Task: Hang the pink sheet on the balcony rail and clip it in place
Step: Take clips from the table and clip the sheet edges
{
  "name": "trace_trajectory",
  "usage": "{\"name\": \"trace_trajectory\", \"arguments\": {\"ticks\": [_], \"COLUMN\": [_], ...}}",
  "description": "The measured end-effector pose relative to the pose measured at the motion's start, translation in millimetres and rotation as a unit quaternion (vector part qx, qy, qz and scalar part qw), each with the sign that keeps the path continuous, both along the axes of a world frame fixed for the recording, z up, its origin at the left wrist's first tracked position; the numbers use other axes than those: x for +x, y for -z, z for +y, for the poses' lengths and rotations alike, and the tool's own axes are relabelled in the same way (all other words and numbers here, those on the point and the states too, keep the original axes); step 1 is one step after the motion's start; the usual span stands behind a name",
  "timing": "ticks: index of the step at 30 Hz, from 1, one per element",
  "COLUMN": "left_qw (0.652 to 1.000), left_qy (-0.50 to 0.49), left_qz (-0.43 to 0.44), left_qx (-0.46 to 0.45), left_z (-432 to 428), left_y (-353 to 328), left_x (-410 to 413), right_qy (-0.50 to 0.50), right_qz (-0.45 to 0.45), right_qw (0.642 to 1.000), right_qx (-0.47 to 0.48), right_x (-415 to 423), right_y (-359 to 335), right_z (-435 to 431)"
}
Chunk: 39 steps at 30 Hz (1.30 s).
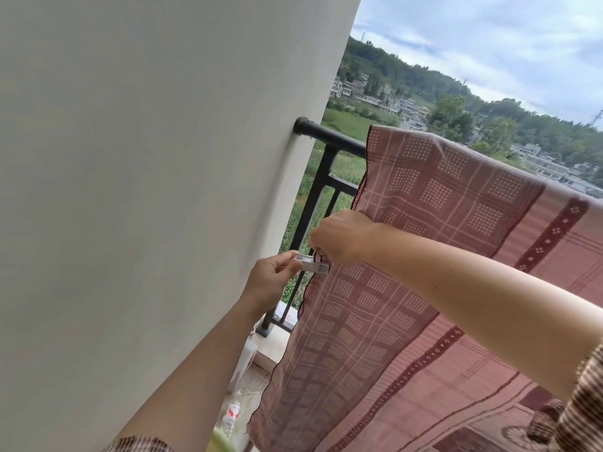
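Head view. Draped over the balcony rail (332,136), a little along from its wall end: pink sheet (456,256), checked, hanging down the near side, top fold lying on the rail.

Below the rail, at the sheet's side edge: right hand (342,238), fingers curled down, pinching the bunched hem.

Just beside it, on the wall (130,190) side: left hand (270,278), thumb and fingers pinching the tail of a clear plastic clip (311,264). Clip mouth at the pinched fabric; biting or only laid against it, cannot tell.

Far below the rail, on the floor by its foot: plastic bottle (232,414).

Risks, judged:
- Catching only one layer, then sliding off.
- Closing on cloth alone, with no bar inside, leaving wind free to lift the sheet off the rail.
- Slipping from the fingertips and dropping out between the bars.
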<state>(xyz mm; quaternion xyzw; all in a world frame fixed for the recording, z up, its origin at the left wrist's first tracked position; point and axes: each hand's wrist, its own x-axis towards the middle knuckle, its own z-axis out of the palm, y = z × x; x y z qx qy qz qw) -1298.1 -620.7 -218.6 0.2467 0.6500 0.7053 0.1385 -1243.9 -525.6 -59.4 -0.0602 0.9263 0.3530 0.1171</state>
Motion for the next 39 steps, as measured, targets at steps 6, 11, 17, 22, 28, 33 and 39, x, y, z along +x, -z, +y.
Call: {"name": "trace_trajectory", "arguments": {"ticks": [6, 11, 17, 22, 28, 33, 39], "left_qw": [0.998, 0.989, 0.978, 0.96, 0.935, 0.907, 0.873], "left_qy": [0.006, -0.066, -0.118, -0.035, 0.068, 0.13, 0.231], "left_qz": [-0.065, -0.129, -0.136, 0.027, 0.104, 0.213, 0.28], "left_qx": [0.011, -0.022, -0.105, -0.276, -0.332, -0.341, -0.326], "left_z": [-4.7, -8.0, 7.4, 52.4, 140.4, 222.1, 321.5], "left_y": [-1.9, 20.2, 30.4, 38.9, 47.2, 28.0, 11.8], "left_x": [12.5, 31.8, 71.1, 144.7, 258.8, 380.9, 550.9], "right_qy": [-0.086, -0.175, -0.122, 0.034, 0.22, 0.316, 0.465], "right_qz": [0.015, 0.056, 0.115, 0.145, 0.178, 0.255, 0.308], "right_qw": [0.996, 0.978, 0.95, 0.924, 0.875, 0.824, 0.745], "right_qx": [-0.031, -0.096, -0.264, -0.352, -0.392, -0.395, -0.367], "right_x": [11.9, 29.1, 96.2, 174.9, 323.1, 477.6, 666.7], "right_y": [4.6, 32.4, 60.2, 83.3, 124.9, 136.9, 145.6], "right_z": [-6.1, 1.9, 18.5, 69.4, 146.6, 213.2, 279.3]}}
